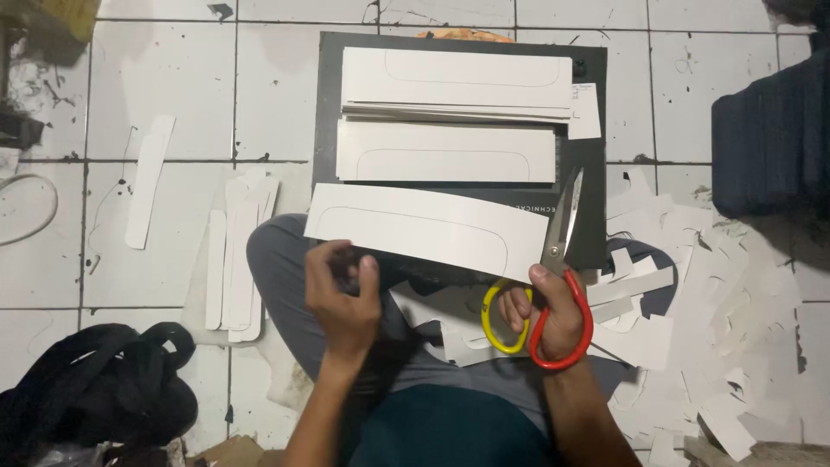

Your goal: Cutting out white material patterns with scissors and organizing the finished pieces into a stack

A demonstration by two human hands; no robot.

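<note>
Person seated on a white tiled floor, legs in grey trousers, view straight down over the lap

Left hand curled, fingers pinching the lower left edge of a long white card strip with a rounded outline drawn on it. Strip lies slanted across the knees, left end higher, right end reaching the scissor blades

Right hand closed through the handles of a pair of scissors with one yellow loop and one red loop; thumb in the red loop, fingers through the yellow. Steel blades point up and slightly right, nearly together, just at the strip's right end; cannot tell whether they bite into the card

Beyond the knees, a dark rectangular board flat on the floor. On it two stacks of white card strips with the same rounded outline: far stack, near stack, lying parallel, close together

Left of the legs, a small pile of cut rounded white strips; one more cut strip lies apart, further left. Right of the legs, a wide scatter of white card offcuts. Black strap or bag at lower left. Dark ribbed object at upper right edge
</note>
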